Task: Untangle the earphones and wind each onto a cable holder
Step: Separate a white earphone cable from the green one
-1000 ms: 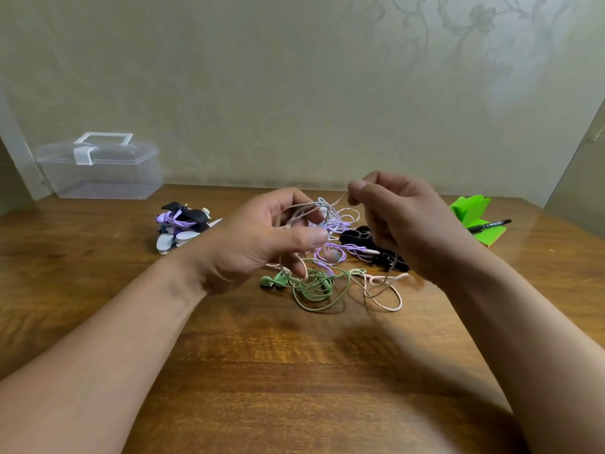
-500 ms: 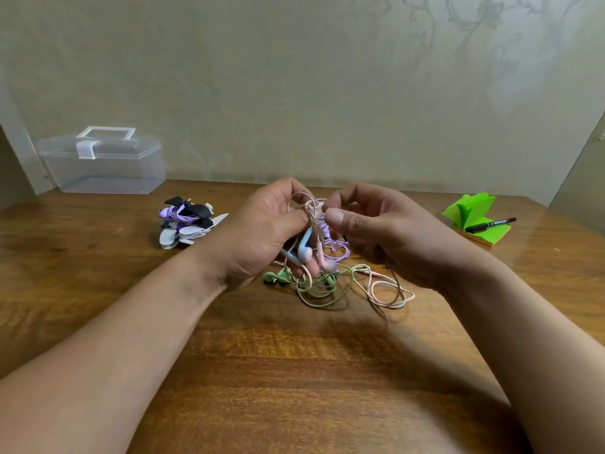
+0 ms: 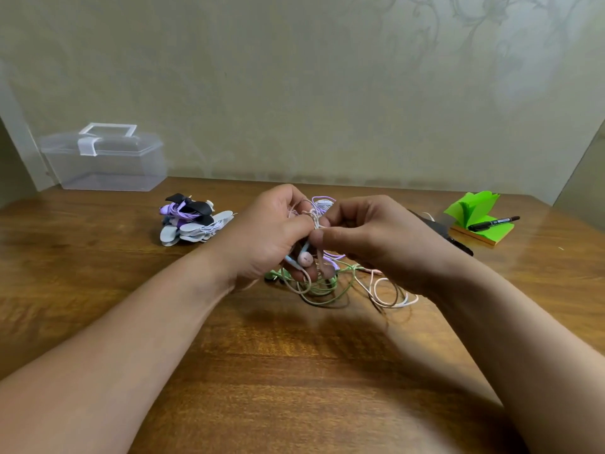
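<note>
A tangle of earphones [image 3: 330,283] in green, pink, purple and pale blue lies at the middle of the wooden table [image 3: 294,371], partly lifted. My left hand [image 3: 265,237] grips a bunch of the cables, with a pink earbud and a pale blue one hanging below its fingers. My right hand [image 3: 363,237] pinches the cables right beside my left thumb, so the two hands touch over the knot. Green loops and a pink loop [image 3: 389,294] trail on the table below. A pile of cable holders [image 3: 191,219], black, purple and white, lies to the left.
A clear plastic box [image 3: 104,158] with a handle stands at the back left by the wall. A green sticky-note pad [image 3: 478,214] with a black pen [image 3: 492,222] lies at the back right. A black item [image 3: 458,244] sits behind my right wrist.
My right hand has moved left from a raised strand to meet my left hand over the knot. The hands have closed in on the tangle, and the earbuds now hang below my left fingers.
</note>
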A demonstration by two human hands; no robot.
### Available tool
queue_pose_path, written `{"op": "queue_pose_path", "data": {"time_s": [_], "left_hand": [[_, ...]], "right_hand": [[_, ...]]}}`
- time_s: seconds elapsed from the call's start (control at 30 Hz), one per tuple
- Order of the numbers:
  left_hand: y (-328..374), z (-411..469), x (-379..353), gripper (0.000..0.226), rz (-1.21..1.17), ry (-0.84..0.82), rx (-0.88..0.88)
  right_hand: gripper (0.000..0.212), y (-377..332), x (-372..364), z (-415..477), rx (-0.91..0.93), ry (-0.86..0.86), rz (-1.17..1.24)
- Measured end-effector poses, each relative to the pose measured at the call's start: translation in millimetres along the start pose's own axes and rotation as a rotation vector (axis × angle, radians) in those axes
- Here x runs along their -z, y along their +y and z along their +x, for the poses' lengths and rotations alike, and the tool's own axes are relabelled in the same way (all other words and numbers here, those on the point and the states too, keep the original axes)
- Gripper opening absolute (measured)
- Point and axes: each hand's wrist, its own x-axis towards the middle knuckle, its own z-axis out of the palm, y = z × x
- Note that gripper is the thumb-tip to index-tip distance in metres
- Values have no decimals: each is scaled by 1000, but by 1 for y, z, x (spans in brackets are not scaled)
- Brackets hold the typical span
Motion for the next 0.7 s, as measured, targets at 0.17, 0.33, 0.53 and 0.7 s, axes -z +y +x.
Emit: {"op": "queue_pose_path", "data": {"time_s": [0.17, 0.33, 0.53, 0.7], "left_hand": [[4, -1, 2, 6, -202, -43, 75], [8, -5, 1, 20, -368, -169, 107], [3, 1, -3, 14, -319, -29, 79], [1, 0, -4, 16, -253, -8, -9]], "right_hand": [[12, 8, 3, 8, -112, 168, 441], [6, 8, 3, 10, -130, 184, 485], [16, 8, 2, 9, -106, 188, 458], [15, 12, -5, 11, -82, 283, 364]]}}
